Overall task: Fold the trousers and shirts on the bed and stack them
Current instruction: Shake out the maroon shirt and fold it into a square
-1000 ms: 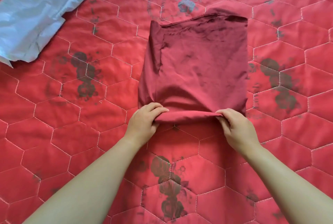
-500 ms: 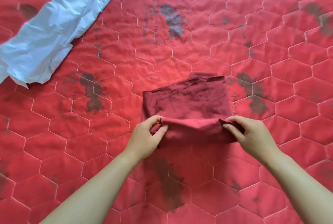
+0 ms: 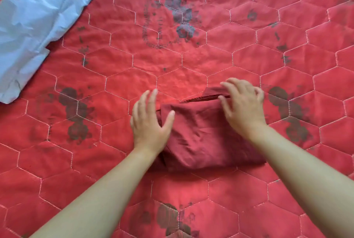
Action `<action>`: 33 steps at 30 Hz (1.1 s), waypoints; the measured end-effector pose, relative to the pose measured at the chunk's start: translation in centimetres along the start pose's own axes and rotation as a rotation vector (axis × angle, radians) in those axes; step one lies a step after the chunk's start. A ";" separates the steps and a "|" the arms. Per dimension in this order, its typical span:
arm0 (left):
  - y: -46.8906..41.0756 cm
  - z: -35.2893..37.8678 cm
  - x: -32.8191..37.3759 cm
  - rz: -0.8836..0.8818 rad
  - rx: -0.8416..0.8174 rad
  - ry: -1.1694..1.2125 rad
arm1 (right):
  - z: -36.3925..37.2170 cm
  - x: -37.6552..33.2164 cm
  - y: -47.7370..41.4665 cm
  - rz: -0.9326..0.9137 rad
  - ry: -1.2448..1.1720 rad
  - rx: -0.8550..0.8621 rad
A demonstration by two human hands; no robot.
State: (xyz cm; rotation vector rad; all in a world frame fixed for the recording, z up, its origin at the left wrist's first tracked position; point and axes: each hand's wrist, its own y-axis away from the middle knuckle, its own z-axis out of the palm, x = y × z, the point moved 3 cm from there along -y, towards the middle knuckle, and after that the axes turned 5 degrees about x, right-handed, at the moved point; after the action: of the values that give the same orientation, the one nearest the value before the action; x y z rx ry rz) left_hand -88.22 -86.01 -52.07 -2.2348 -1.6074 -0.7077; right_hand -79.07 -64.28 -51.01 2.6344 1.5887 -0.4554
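Observation:
A dark red garment [image 3: 201, 138] lies folded into a small bundle on the red quilted bed cover [image 3: 172, 65], a little right of centre. My left hand [image 3: 151, 120] lies at the bundle's left edge with straight fingers, its thumb resting on the cloth. My right hand [image 3: 243, 105] rests on the bundle's far right corner with fingers spread and loosely bent; a hem edge shows just under its fingertips. Neither hand pinches the cloth. A crumpled light blue garment [image 3: 38, 17] lies unfolded at the top left.
The bed cover has hexagon stitching and dark flower prints, one [image 3: 76, 115] left of my left hand and one [image 3: 291, 115] right of the bundle. Bare cover stretches beyond the bundle and to its right.
Both hands carried the near edge of the dark red garment away from me and laid it over, halving the piece. They let go of the fold and now rest flat on the bundle.

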 end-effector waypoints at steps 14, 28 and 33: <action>1.8 3.5 -2.1 0.051 -0.137 -0.320 | 3.2 3.0 5.2 0.260 -0.028 -0.141; 7.4 -2.9 -4.4 0.017 -0.257 -0.310 | -0.5 -2.8 10.9 0.258 0.028 -0.205; 5.9 -9.6 -6.8 0.008 -0.210 -0.329 | -1.8 -12.4 10.3 0.078 -0.029 -0.319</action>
State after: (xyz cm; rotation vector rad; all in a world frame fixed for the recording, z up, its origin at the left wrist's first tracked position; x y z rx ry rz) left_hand -86.42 -98.27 -47.57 -2.6215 -1.7372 -0.5496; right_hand -75.11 -79.57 -47.30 2.4257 1.4091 -0.2137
